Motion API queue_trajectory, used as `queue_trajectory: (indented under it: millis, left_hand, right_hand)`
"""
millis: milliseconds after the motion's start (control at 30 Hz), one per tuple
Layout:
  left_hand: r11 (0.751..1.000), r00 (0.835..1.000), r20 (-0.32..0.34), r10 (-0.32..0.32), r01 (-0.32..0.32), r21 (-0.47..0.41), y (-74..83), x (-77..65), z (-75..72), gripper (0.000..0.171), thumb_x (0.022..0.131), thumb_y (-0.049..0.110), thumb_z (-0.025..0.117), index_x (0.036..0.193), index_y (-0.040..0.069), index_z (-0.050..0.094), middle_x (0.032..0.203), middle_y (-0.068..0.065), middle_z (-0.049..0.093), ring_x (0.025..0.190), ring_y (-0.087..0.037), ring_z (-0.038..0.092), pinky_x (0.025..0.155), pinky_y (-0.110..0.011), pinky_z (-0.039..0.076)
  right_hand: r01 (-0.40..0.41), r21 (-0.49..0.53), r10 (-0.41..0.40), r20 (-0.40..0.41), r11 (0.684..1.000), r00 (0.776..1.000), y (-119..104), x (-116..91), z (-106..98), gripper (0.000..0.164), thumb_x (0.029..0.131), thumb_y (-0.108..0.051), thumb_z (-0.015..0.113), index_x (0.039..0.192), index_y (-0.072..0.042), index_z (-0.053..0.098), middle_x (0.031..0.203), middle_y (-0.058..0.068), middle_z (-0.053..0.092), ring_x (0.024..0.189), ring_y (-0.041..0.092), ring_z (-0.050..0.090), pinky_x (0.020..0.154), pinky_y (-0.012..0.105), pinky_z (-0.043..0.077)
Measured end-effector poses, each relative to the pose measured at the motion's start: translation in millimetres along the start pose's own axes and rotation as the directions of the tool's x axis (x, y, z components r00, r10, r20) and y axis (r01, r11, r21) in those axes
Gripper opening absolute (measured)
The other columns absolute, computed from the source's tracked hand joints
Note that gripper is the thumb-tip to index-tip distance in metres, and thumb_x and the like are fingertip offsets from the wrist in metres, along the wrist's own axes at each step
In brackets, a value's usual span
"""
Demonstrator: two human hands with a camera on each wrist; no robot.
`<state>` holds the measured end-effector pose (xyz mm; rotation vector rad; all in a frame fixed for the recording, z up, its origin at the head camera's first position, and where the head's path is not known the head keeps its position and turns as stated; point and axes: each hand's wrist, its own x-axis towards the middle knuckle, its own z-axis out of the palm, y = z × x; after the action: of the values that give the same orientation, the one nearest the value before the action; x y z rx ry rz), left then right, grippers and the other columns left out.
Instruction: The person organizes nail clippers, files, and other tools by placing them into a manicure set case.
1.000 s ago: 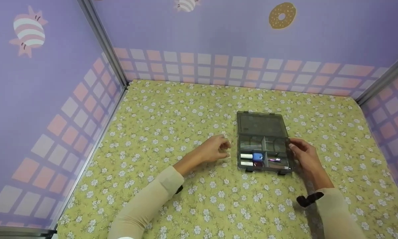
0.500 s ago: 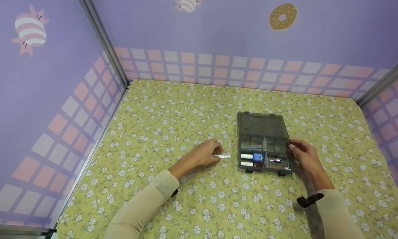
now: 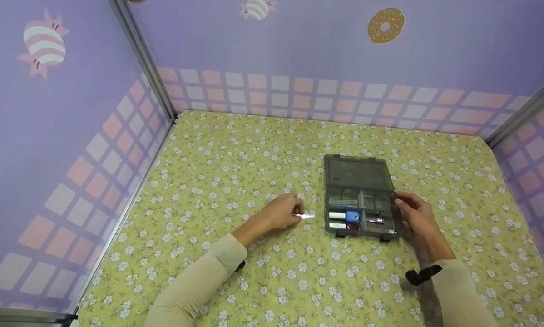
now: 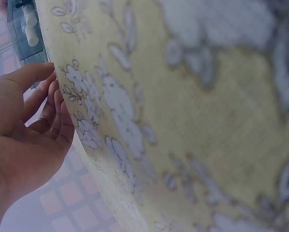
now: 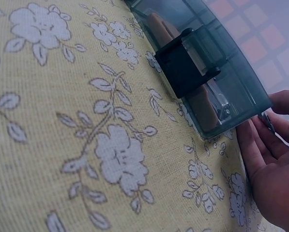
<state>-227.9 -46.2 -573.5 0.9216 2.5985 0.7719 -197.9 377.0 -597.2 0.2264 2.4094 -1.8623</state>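
Observation:
A smoky, see-through compartment box (image 3: 362, 211) lies with its lid (image 3: 358, 172) laid back. Inside are a blue nail polish bottle (image 3: 353, 216) with a white cap, a dark red bottle (image 3: 352, 226) and a purplish metallic nail clipper (image 3: 376, 220). Left of the box, my left hand (image 3: 279, 212) pinches a small clear, shiny strip (image 3: 307, 215) low over the cloth; its kind is unclear, and the left wrist view hides it. My right hand (image 3: 418, 213) holds the box's right side, the thumb on its edge and the fingers beside the wall.
A yellow flowered cloth (image 3: 235, 163) covers the table. Purple panels (image 3: 272, 50) with printed squares stand at the back and both sides, joined by metal posts (image 3: 140, 54). A clear piece (image 3: 344, 203) lies in the box's upper left compartment.
My left hand has drawn back slightly leftward from the box, and the clear strip has come into sight at its fingertips. My right hand and the box have stayed in place.

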Motion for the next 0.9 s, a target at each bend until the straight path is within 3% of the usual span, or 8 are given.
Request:
queue_trajectory:
  millis: [200,467,700,767,900]
  left_hand:
    - [0.999,0.999,-0.003,0.033,-0.033,-0.019,-1.5,-0.4,1.9,0.012,0.106,0.014,0.062,0.112,0.01,0.072,0.108,-0.003,0.064,0.093,-0.013,0.062,0.082,-0.029,0.056]
    - [0.991,0.995,-0.008,0.097,-0.097,-0.097,-3.2,5.1,-5.0,0.014,0.107,0.014,0.063,0.114,0.008,0.073,0.108,-0.002,0.069,0.095,-0.012,0.065,0.084,-0.026,0.057]
    - [0.982,0.993,-0.062,0.103,-0.112,-0.153,9.9,27.4,-17.2,0.014,0.107,0.015,0.064,0.114,0.006,0.074,0.106,0.0,0.068,0.094,-0.011,0.065,0.083,-0.024,0.056]
    - [0.979,0.99,-0.079,0.114,-0.125,-0.159,16.0,36.5,-19.3,0.014,0.107,0.014,0.065,0.113,0.006,0.074,0.106,0.0,0.068,0.094,-0.01,0.064,0.083,-0.023,0.056]
    - [0.973,0.985,-0.108,0.131,-0.149,-0.177,28.1,53.0,-20.7,0.013,0.106,0.013,0.066,0.113,0.005,0.074,0.106,-0.001,0.068,0.095,-0.01,0.064,0.083,-0.021,0.055]
  right_hand:
    - [-0.012,0.007,0.013,-0.007,1.0,1.0,0,-2,1,0.056,0.11,-0.036,0.06,0.155,-0.003,0.05,0.144,0.015,0.057,0.113,0.015,0.063,0.085,0.025,0.059]
    - [-0.037,0.016,0.037,0.0,0.999,0.999,-1,0,-1,0.055,0.111,-0.033,0.058,0.156,-0.003,0.048,0.148,0.018,0.054,0.116,0.016,0.062,0.087,0.025,0.057]
    - [-0.027,0.023,0.027,-0.008,0.999,1.0,-2,0,-1,0.055,0.111,-0.033,0.059,0.156,-0.002,0.048,0.146,0.017,0.055,0.115,0.015,0.062,0.087,0.024,0.057]
    - [-0.03,0.016,0.03,-0.008,0.999,1.0,-3,-1,-1,0.054,0.111,-0.032,0.058,0.156,-0.002,0.049,0.144,0.016,0.056,0.107,0.013,0.063,0.08,0.023,0.057]
    - [-0.028,0.01,0.028,0.002,1.0,1.0,-13,-5,2,0.052,0.112,-0.025,0.058,0.155,0.002,0.048,0.145,0.022,0.055,0.106,0.015,0.063,0.079,0.025,0.058]
